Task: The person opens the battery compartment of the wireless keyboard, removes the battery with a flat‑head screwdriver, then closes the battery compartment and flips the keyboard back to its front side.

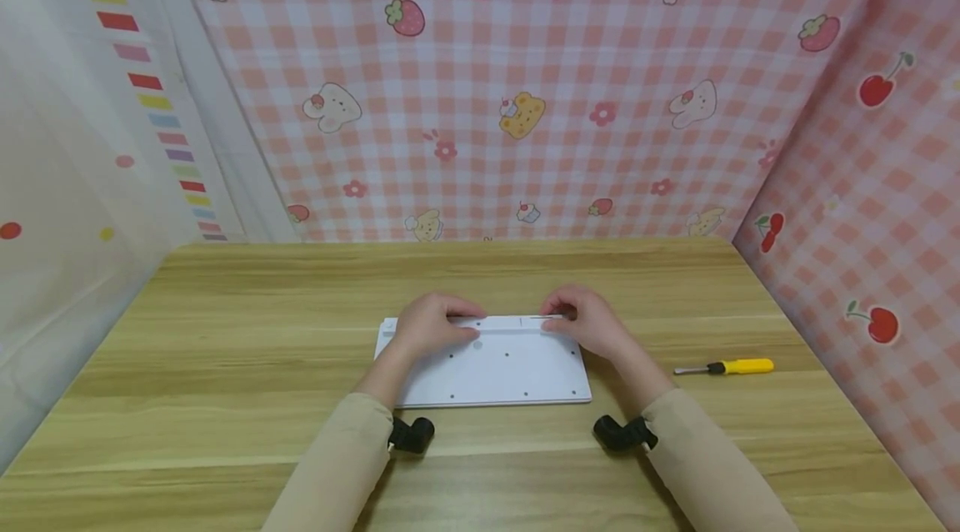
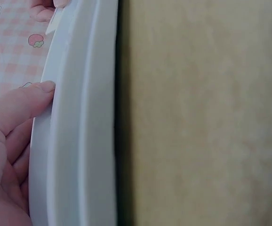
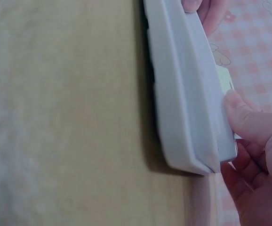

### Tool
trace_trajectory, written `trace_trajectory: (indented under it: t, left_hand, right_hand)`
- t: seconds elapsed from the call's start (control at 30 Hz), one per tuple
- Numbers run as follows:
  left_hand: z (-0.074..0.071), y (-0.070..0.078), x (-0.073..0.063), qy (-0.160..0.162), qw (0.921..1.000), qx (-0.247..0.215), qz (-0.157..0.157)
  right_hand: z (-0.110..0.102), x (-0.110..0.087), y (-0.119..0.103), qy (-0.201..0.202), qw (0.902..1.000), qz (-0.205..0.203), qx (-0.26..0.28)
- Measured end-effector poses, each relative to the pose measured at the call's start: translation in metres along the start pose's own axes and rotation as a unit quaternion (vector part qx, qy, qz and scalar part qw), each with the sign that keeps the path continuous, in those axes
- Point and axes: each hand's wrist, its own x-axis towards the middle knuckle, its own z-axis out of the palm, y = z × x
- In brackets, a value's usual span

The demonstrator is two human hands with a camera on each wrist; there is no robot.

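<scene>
A white keyboard [image 1: 487, 373] lies face down on the wooden table, its underside dotted with small dark screw holes and a raised ridge along the far edge. My left hand [image 1: 431, 325] grips that ridge left of the middle, thumb [image 2: 42, 92] on the near side and fingers behind. At the ridge's right end my right hand [image 1: 588, 322] pinches a small pale cover [image 3: 224, 77] that juts past the far edge. In the right wrist view the thumb [image 3: 237, 110] presses against this piece, while the other fingers curl below, partly hidden.
A screwdriver [image 1: 738, 366] with a yellow handle lies on the table [image 1: 225, 390] to the right of the keyboard. Pink checked cloth [image 1: 480, 82] hangs behind the table and along its right side. A black wrist camera sits at each sleeve.
</scene>
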Motion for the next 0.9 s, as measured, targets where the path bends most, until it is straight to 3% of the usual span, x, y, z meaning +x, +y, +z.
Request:
trace_trajectory:
  t: [0.17, 0.37, 0.6, 0.9]
  left_hand:
    - [0.000, 0.001, 0.001, 0.001, 1.0000, 0.001, 0.004]
    - [0.001, 0.001, 0.001, -0.001, 1.0000, 0.002, 0.005]
    - [0.000, 0.000, 0.001, -0.007, 1.0000, 0.000, 0.006]
    - [0.000, -0.003, 0.001, -0.005, 1.0000, 0.001, 0.008]
  right_hand:
    - [-0.004, -0.001, 0.000, 0.004, 0.9994, -0.033, -0.002]
    - [-0.007, -0.004, 0.002, 0.007, 0.9993, -0.035, 0.011]
    - [-0.018, -0.010, 0.009, 0.024, 0.9981, -0.016, 0.055]
    - [-0.056, -0.022, 0.039, -0.001, 0.9953, 0.010, 0.097]
